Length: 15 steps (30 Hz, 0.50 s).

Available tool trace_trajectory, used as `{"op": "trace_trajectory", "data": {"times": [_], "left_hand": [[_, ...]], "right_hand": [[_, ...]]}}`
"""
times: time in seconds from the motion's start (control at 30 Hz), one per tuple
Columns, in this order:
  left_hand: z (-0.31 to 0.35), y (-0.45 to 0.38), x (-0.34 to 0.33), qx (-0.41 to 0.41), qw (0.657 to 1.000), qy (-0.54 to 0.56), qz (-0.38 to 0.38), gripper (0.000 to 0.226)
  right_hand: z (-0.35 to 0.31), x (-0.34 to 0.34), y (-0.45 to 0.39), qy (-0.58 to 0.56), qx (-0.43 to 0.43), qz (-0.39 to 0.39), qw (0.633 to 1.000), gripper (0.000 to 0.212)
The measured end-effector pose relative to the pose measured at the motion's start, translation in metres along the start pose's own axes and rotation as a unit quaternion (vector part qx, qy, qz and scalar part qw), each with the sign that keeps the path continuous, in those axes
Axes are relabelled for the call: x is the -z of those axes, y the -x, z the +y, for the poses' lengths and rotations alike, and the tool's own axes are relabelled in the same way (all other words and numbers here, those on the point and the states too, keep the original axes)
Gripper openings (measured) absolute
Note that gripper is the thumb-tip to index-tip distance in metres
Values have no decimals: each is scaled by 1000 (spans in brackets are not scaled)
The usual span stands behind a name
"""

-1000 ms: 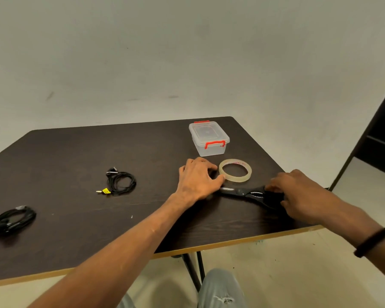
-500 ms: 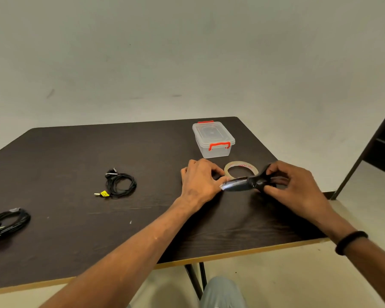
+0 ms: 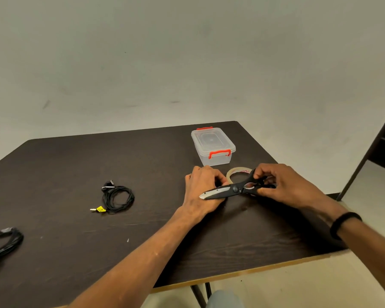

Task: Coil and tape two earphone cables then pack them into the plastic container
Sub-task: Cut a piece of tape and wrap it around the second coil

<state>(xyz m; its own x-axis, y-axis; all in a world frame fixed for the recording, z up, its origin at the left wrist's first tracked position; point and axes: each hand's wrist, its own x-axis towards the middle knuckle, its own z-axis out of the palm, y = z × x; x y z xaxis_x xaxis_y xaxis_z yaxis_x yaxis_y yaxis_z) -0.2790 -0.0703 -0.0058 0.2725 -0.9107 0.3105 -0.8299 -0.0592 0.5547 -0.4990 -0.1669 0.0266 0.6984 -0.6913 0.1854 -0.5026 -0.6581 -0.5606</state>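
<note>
A coiled black earphone cable [image 3: 117, 198] with a yellow tag lies mid-table. A second black cable bundle [image 3: 3, 242] lies at the left edge of view. The clear plastic container [image 3: 212, 146] with red latches stands lidded at the back right. A roll of clear tape [image 3: 239, 172] lies just in front of it. My right hand [image 3: 285, 185] grips the handles of black scissors [image 3: 227, 191], lifted with the blades pointing left over my left hand. My left hand [image 3: 203, 188] rests on the table with curled fingers at the tape roll's left edge; what they pinch is hidden.
The dark wooden table [image 3: 76, 170] has its front edge near me and its right edge close to my right wrist. A dark furniture frame [image 3: 369, 152] stands to the right on the pale floor.
My right hand lifted the scissors off the table and brought them left, blades now over my left hand. The left hand stayed by the tape roll.
</note>
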Motion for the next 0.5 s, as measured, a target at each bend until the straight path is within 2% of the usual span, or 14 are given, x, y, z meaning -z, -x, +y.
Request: {"op": "trace_trajectory", "data": {"times": [0.1,0.23,0.5], "left_hand": [[0,0,2,-4,1000,16,5,13],[0,6,8,-32,999,35,10,10],[-24,10,22,4,997,52,49,7]], "right_hand": [[3,8,1,-19,1,-26,999,33],[2,19,-2,-23,0,-67,997,25],[5,41,-4,-4,6,-124,992,29]]}}
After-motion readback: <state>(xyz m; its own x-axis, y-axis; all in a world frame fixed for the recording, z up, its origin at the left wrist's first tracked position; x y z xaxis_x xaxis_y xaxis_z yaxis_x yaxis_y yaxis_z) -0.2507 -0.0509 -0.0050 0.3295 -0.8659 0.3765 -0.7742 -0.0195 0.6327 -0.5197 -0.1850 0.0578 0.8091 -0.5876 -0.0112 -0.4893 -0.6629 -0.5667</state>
